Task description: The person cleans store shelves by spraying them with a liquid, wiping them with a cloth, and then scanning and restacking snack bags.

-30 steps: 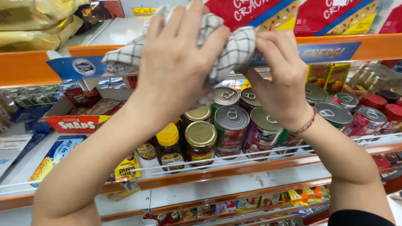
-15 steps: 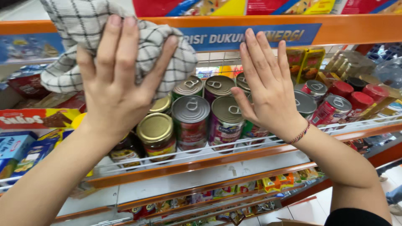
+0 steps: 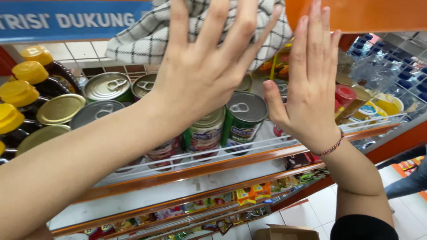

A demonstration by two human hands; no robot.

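Head view, left hand: your left hand (image 3: 200, 75) lies flat, fingers (image 3: 215, 31) spread wide, pressing the checked cloth (image 3: 147, 38) against the upper shelf's front edge; it grips nothing
Head view, right hand: your right hand (image 3: 309, 89) is open too, fingers straight, tips at the orange shelf edge (image 3: 364, 13); it holds nothing
Head view, shelf below: tins (image 3: 243, 116) stand behind the wire rail (image 3: 213, 155); yellow-capped bottles (image 3: 31, 71) crowd its left end
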